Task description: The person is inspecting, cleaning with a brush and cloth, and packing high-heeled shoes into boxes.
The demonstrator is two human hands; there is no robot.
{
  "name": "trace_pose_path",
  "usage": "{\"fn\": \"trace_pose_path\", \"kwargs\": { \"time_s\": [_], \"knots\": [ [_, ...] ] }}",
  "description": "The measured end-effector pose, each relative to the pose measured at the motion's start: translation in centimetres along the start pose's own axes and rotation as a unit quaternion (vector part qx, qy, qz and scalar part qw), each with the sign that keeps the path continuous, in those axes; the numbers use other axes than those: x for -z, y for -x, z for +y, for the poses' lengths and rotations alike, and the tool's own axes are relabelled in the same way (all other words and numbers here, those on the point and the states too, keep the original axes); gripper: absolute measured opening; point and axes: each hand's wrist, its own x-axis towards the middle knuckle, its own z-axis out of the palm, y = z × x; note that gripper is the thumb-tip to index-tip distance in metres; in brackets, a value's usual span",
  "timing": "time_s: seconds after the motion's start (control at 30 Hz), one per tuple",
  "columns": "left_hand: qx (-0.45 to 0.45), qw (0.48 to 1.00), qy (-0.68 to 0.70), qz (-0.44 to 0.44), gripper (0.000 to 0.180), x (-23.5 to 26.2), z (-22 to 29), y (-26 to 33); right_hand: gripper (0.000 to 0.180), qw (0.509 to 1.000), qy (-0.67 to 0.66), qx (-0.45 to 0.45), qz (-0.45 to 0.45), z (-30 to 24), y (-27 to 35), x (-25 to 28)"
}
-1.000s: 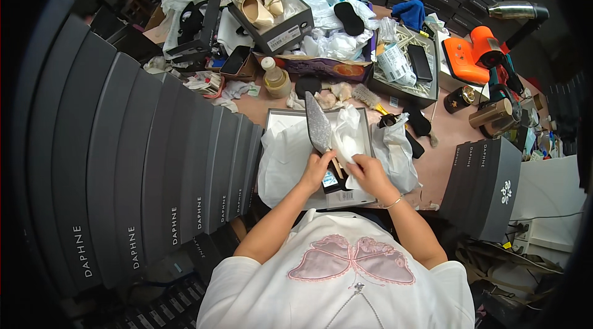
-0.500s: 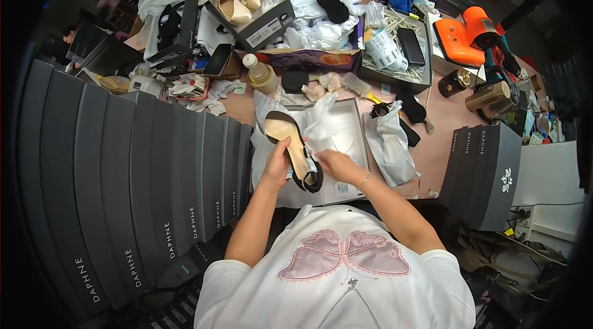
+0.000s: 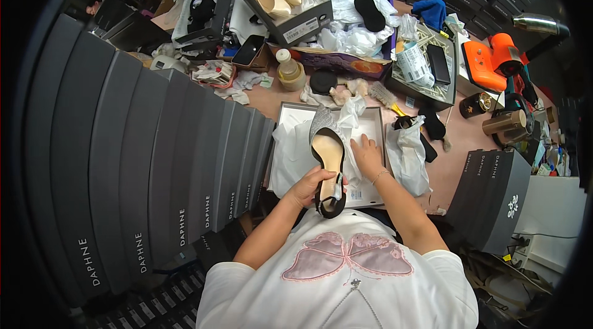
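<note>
A slingback shoe (image 3: 328,150) with a grey glittery toe, black edging and a beige insole is gripped near its heel end by my left hand (image 3: 314,184). Its toe points away from me, and the black back strap hangs toward my shirt. Below it lies an open shoe box (image 3: 374,120) lined with white tissue paper (image 3: 292,151). My right hand (image 3: 367,155) rests over the right part of this box, its fingers spread and pointing away, with nothing visible in them. Another piece of tissue stands up beyond the shoe.
Dark shoe boxes (image 3: 148,143) are stacked along the left, others (image 3: 491,196) at right. Beyond the work box are a bottle (image 3: 290,71), a brush (image 3: 386,95), a box with cream shoes (image 3: 298,26) and a box of white sticks (image 3: 426,91). A white bag (image 3: 409,159) lies beside it.
The shoe has swung more upright and come nearer my body with my left hand. My right hand has left the shoe's strap area and spread out over the box. The whole view has shifted.
</note>
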Motion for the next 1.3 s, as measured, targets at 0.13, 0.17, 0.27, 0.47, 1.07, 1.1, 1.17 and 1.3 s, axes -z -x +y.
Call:
{"fn": "trace_pose_path", "kwargs": {
  "time_s": [0.13, 0.17, 0.27, 0.47, 1.07, 1.1, 1.17, 1.3],
  "knots": [
    [-0.029, 0.994, -0.086, 0.055, 0.039, 0.0, -1.8, -0.2, 0.040, 0.992, -0.080, -0.030, 0.088, 1.3, 0.3, 2.2],
    [-0.039, 0.993, -0.102, 0.047, 0.040, -0.5, -1.7, -0.1, 0.037, 0.986, -0.094, -0.040, 0.132, 1.6, 0.4, 2.9],
    [-0.039, 0.991, -0.124, 0.044, 0.043, -0.6, -2.3, -0.3, 0.021, 0.973, -0.170, -0.054, 0.148, -0.4, 3.0, 11.4],
    [-0.125, 0.966, -0.228, 0.014, 0.054, -1.9, -6.1, -2.2, 0.012, 0.989, -0.052, 0.048, 0.133, -7.1, 4.4, 12.2],
    [-0.111, 0.976, -0.037, 0.185, 0.030, -0.7, -1.6, 1.3, 0.013, 0.999, -0.032, 0.036, -0.016, 2.7, 6.3, 6.2],
    [-0.108, 0.977, -0.050, 0.177, 0.031, -0.6, -2.0, 0.7, 0.014, 0.998, -0.068, 0.011, 0.013, 2.2, 6.5, 6.1],
    [-0.098, 0.978, -0.082, 0.162, 0.033, -1.5, -3.0, -1.2, 0.018, 0.987, -0.139, -0.048, 0.069, 1.3, 6.7, 6.0],
    [-0.013, 0.985, -0.115, 0.126, 0.034, -1.7, -5.9, -6.5, 0.038, 0.963, -0.097, -0.153, 0.201, 6.0, 9.9, 8.3]
  ]
}}
